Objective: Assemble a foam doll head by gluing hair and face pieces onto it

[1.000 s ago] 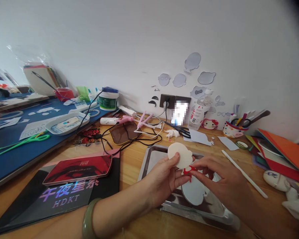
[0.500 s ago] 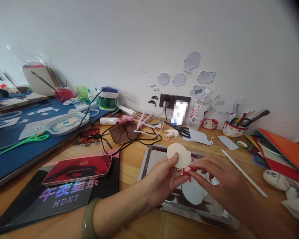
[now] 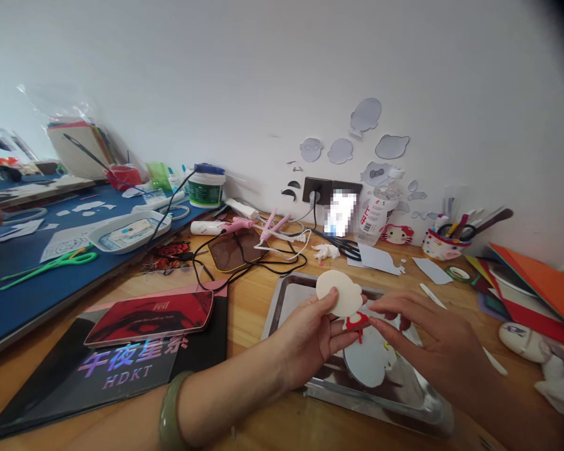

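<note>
My left hand [image 3: 317,326] is closed on a cream rounded cutout with a small bump on one side [image 3: 339,293], its thumb pressing on the face. Across the fingertips of that hand lies a small red and white piece [image 3: 357,323] with a thin red strip hanging down. Just right of this piece is my right hand [image 3: 418,332], its thumb and fingers apart and nothing visible between them. Whether its thumb tip touches the red edge, I cannot tell. Below both hands a pale blue-grey head-shaped cutout [image 3: 364,363] rests in a metal tray [image 3: 275,304].
A black folder [image 3: 37,388] with a red box [image 3: 155,316] lies to the left. Behind the tray are cords, pink tools [image 3: 275,225], a glue gun [image 3: 237,224] and a bottle [image 3: 376,216]. A pen cup [image 3: 439,244] and coloured sheets [image 3: 536,282] stand at right.
My right hand's thumb and fingers have spread apart and drawn slightly right, off the red piece, which stays on my left fingers. My left hand keeps the cream cutout.
</note>
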`<action>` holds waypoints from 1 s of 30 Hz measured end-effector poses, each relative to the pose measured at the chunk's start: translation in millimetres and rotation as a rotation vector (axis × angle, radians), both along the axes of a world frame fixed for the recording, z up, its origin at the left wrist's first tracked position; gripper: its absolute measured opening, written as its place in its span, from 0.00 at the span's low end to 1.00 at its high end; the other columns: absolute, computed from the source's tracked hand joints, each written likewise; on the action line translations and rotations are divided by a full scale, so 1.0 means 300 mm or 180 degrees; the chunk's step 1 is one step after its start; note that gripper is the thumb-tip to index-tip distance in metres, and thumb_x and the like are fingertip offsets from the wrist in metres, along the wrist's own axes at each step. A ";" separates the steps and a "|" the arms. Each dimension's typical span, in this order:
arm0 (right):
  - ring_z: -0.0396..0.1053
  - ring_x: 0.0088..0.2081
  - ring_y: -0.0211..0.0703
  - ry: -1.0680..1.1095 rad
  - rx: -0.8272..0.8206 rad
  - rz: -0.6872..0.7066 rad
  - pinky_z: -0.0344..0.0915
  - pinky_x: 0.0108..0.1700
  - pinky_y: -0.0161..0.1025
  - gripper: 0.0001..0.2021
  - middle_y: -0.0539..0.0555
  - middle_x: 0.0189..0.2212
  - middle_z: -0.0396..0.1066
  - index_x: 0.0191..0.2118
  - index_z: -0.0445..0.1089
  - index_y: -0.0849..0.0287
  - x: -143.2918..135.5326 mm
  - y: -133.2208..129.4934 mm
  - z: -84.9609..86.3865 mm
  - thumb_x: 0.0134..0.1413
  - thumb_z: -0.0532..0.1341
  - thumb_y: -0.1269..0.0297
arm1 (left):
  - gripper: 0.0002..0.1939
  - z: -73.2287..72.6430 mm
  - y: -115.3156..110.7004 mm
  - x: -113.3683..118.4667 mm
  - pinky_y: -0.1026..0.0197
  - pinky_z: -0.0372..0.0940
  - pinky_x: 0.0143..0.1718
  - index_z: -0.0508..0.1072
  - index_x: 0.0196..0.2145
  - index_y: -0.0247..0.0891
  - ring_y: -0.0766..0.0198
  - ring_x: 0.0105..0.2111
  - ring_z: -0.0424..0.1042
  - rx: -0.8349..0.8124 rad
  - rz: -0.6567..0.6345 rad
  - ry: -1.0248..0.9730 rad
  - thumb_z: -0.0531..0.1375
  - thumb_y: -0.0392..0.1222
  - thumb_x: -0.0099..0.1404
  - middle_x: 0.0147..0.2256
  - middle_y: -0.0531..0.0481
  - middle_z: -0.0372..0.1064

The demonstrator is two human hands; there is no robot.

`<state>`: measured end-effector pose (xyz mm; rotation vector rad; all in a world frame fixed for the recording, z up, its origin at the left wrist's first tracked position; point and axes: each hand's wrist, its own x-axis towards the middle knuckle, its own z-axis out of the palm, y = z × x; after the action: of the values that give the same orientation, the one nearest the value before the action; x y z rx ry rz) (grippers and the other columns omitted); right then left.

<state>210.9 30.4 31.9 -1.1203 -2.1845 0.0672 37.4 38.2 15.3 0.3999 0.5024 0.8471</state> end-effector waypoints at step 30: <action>0.67 0.33 0.42 -0.0264 0.0357 0.0059 0.64 0.36 0.40 0.08 0.51 0.30 0.71 0.35 0.70 0.53 -0.022 -0.029 -0.023 0.50 0.56 0.70 | 0.17 0.013 -0.008 0.008 0.68 0.63 0.32 0.62 0.48 0.32 0.69 0.32 0.69 -0.0121 0.0123 0.0129 0.50 0.42 0.63 0.47 0.40 0.62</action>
<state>204.4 21.8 25.2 -1.0571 -2.2422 -0.0940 39.8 35.9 19.3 0.3741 0.5643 0.8667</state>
